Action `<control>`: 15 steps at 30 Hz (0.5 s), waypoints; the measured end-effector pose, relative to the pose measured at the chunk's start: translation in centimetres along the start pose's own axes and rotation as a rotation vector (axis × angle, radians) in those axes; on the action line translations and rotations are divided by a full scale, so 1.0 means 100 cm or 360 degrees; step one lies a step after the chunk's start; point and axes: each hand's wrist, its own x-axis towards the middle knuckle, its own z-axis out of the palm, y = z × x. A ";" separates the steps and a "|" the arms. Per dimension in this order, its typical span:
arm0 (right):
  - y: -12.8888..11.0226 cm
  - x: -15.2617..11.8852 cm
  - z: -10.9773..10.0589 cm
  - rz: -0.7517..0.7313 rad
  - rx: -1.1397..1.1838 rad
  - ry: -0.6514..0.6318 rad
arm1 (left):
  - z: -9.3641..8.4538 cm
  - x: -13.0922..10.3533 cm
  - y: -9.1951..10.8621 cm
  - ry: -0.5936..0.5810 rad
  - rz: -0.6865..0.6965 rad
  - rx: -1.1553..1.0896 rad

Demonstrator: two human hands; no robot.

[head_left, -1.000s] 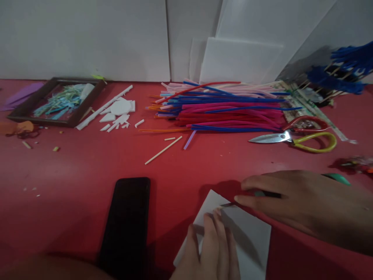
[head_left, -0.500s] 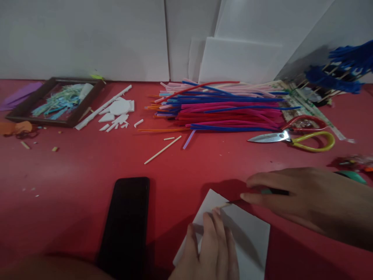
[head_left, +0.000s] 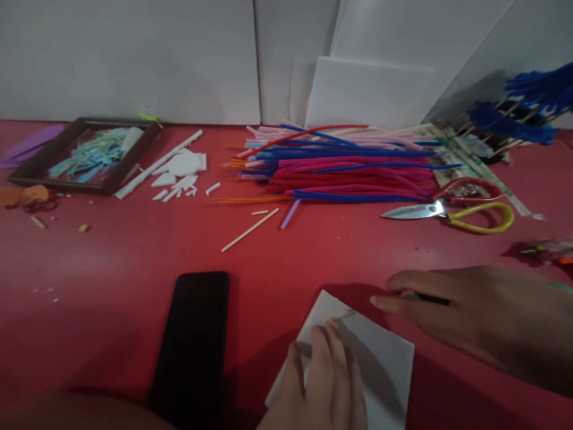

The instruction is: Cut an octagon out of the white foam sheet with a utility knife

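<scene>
My left hand [head_left: 324, 376] rests on a square white board [head_left: 391, 355], its fingers bent and close together. Its fingertips pin a short wooden stick [head_left: 345, 314] against the board; only the stick's tip pokes out towards the far edge. To the right, my right hand [head_left: 470, 316] is closed around a craft knife [head_left: 432, 298] with a green and black handle, mostly covered by the fingers. The hand hovers just off the board's right corner, apart from the stick. The knife's blade is hard to make out.
A black phone [head_left: 192, 346] lies left of the board. Pipe cleaners [head_left: 349, 170] are piled at the back, with scissors [head_left: 416, 210] nearby. Loose sticks [head_left: 250, 230], white scraps [head_left: 181, 167] and a brown frame [head_left: 45, 153] lie farther left. Blue fuzzy pieces [head_left: 537, 89] stand at right.
My right hand has drawn back a little to the right, taking the knife away from the stick's tip. My left hand, the stick and the board stay where they were.
</scene>
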 end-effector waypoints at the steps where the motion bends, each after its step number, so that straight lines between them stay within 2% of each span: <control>1: -0.001 -0.002 0.001 -0.0039 -0.0015 -0.0021 | 0.000 0.002 -0.003 0.0013 -0.0008 -0.0040; 3: 0.000 -0.007 0.001 -0.0184 -0.0070 0.0020 | -0.001 0.007 -0.011 0.0043 0.0001 -0.0189; 6: 0.009 -0.011 0.000 -0.0138 -0.0091 0.0199 | -0.004 0.020 -0.026 -0.0033 0.0040 -0.0473; 10: 0.020 -0.010 0.007 0.0245 0.0017 0.0205 | -0.006 0.040 -0.041 -0.0289 0.0082 -0.0568; 13: 0.022 -0.006 0.021 0.0565 0.0013 0.0256 | -0.007 0.051 -0.047 -0.0518 0.0119 -0.0562; 15: 0.022 -0.004 0.031 0.0697 -0.0021 0.0315 | -0.009 0.056 -0.051 -0.0688 0.0131 -0.0588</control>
